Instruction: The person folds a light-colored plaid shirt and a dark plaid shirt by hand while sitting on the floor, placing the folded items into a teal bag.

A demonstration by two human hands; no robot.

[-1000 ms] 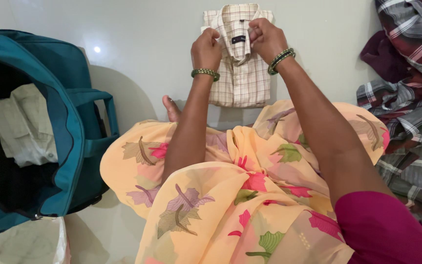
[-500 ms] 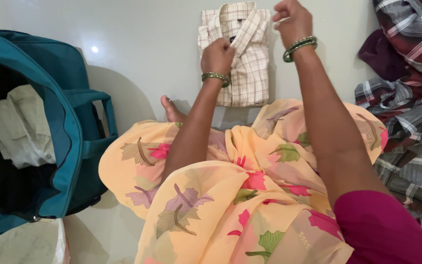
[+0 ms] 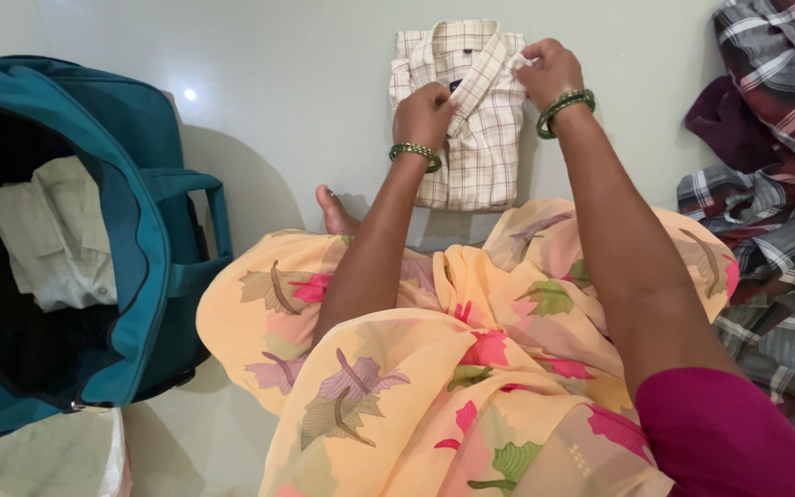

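open teal bag [image 3: 149,239] left, plaid clothes pile [image 3: 775,212] right.

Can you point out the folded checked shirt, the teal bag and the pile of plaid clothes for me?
folded checked shirt [image 3: 480,170], head view, lower front panel.
teal bag [image 3: 154,276], head view, outer side wall.
pile of plaid clothes [image 3: 784,212], head view, grey plaid fabric.

We find one label only: a small dark neck label [image 3: 455,86] sewn inside the collar of the folded cream checked shirt [image 3: 480,138] lying on the floor. It is rectangular, dark navy or black, and largely covered by the left hand [image 3: 425,115], which rests on the collar just beside it. Its markings are too small to make out. We note no packages, signs or screens anywhere in view.
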